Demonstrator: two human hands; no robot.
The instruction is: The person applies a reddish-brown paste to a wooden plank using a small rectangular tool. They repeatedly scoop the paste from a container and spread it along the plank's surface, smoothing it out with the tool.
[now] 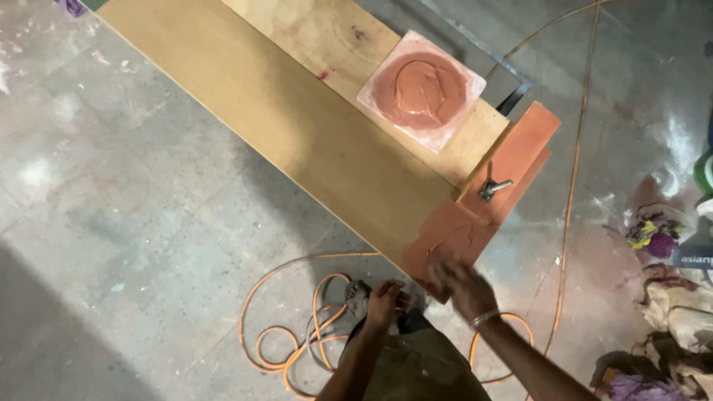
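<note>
My right hand [460, 286] is spread flat and blurred at the near end of the long plywood board [297, 134], its fingers over the patch of reddish-brown putty [453, 238] smeared on that end. It is not gripping anything; whether something thin sits under the palm I cannot tell. My left hand [385, 301] hangs loosely curled below the board's near corner, above my foot, holding nothing that I can see.

I judge the putty soft, wet and sticky: it will smear and cling to skin, so it wants a flat stroke, not a pinch. The board looks stiff, broad and fairly heavy; I would take it by its long edges, away from the coated end.

On a second, paler board [327, 37] lying along the far long edge sits a square whitish tile [386, 93] carrying a round mound of the same putty [420, 89], probably slippery to lift. Near the board's right end corner a small metal clamp handle [494, 188] stands by a coated panel [523, 145].

An orange cable [297, 327] coils on the concrete floor [111, 223] by my feet. At the right edge lie crumpled rags [657, 234]; a dark label strip [694, 258] sits just beside them.
</note>
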